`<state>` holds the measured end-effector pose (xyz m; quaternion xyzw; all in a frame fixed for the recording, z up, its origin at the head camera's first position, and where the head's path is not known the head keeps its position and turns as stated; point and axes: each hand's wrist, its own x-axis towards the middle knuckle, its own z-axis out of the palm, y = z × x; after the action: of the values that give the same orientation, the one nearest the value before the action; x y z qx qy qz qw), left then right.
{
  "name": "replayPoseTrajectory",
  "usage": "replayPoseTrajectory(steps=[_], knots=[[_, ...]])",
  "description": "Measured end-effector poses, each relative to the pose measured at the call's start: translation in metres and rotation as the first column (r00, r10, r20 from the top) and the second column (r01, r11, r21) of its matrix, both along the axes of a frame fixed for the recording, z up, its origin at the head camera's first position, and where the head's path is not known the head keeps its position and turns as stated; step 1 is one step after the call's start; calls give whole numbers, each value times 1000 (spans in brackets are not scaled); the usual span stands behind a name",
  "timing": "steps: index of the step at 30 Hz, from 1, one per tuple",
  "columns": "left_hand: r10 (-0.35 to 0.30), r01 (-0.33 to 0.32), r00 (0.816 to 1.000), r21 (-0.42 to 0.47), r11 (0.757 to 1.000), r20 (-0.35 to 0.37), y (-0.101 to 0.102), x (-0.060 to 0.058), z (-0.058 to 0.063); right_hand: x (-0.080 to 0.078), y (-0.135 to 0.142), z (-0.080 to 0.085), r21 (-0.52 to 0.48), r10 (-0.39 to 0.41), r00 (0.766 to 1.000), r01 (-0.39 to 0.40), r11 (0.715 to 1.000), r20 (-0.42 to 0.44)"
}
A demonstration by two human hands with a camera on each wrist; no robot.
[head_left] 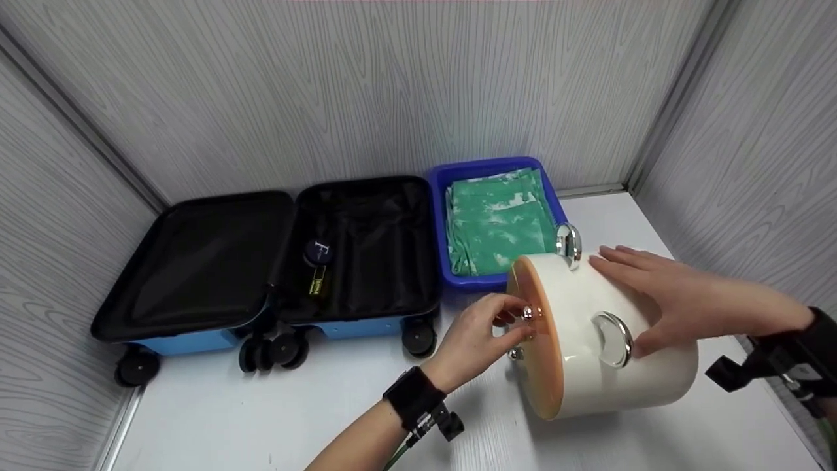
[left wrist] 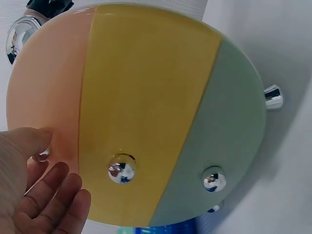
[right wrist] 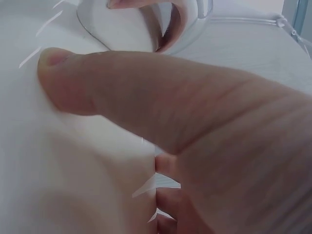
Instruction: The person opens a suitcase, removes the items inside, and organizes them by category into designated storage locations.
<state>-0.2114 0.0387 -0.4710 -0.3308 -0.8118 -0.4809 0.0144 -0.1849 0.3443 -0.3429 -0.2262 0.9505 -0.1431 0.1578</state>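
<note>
A white round canister (head_left: 628,386) lies tipped on its side, its lid facing left. In the left wrist view the lid shows an orange segment (left wrist: 53,83), a yellow segment (left wrist: 141,87) and a green segment (left wrist: 229,112), each with a chrome knob. My left hand (head_left: 480,337) pinches the orange segment's knob (left wrist: 43,155) between thumb and forefinger. Spread over the canister's upper side, my right hand (head_left: 680,294) rests behind two curved chrome handles, with its thumb near the front handle (head_left: 614,339).
A blue suitcase (head_left: 363,327) lies spread apart on the left, holding a round dark tin (head_left: 318,252) and a small yellow-labelled item (head_left: 317,281). Behind the canister, a blue basket (head_left: 439,216) contains folded green-and-white cloth (head_left: 500,222). Walls (head_left: 366,85) enclose the white surface.
</note>
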Motion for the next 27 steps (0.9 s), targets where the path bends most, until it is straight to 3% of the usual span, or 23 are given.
replayPoseTrajectory(steps=[4, 11, 20, 27], knots=[[21, -21, 1000, -41, 999, -1, -4, 1, -17, 1, 0, 1, 3, -6, 1000, 6, 1000, -3], [44, -35, 995, -96, 995, 94, -2, 2, -40, 0, -1, 0, 2, -2, 1000, 2, 1000, -7], [53, -45, 992, -73, 996, 114, 1, 2, -46, -1, -1, -2, -2, -1, 1000, 1, 1000, -4], [46, -40, 994, -59, 997, 98, -14, 2, -47, -1, 0, -3, -2, 4, 1000, -4, 1000, -11]])
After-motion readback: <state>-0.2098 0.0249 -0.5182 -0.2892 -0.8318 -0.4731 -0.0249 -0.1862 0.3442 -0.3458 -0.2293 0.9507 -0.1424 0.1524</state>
